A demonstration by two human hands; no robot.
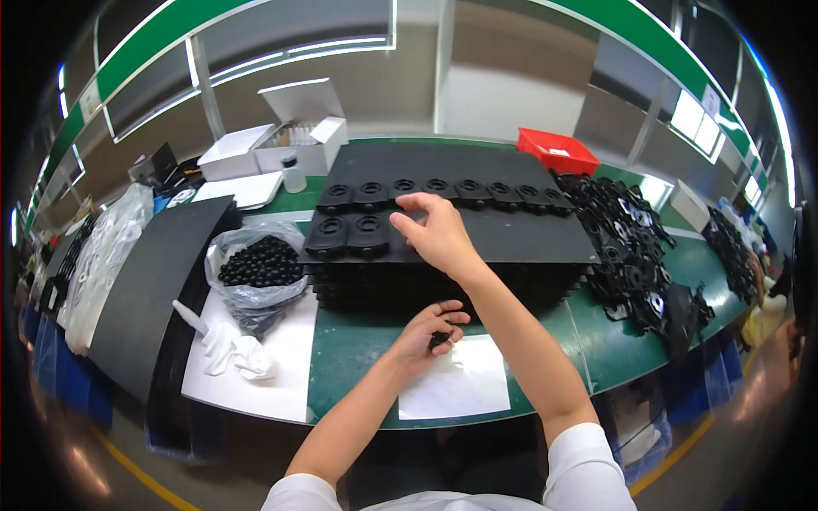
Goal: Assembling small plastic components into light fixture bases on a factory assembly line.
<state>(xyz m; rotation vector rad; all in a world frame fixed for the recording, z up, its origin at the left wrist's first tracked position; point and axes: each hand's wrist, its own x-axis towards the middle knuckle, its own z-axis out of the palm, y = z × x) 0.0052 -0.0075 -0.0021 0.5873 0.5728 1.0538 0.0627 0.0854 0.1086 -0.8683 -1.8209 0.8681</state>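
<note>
Head view: bagged black beads (260,262), probably.

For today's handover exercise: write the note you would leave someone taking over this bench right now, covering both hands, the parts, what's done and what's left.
Left hand: curled around small black pieces above the white sheet.
Right hand: over the black tray stack, fingertips by the second row.
Done: back row of black housings filled; two more begin the second row.
Left: the remaining tray space; loose housings lie to the right, a bag of black balls to the left.
</note>
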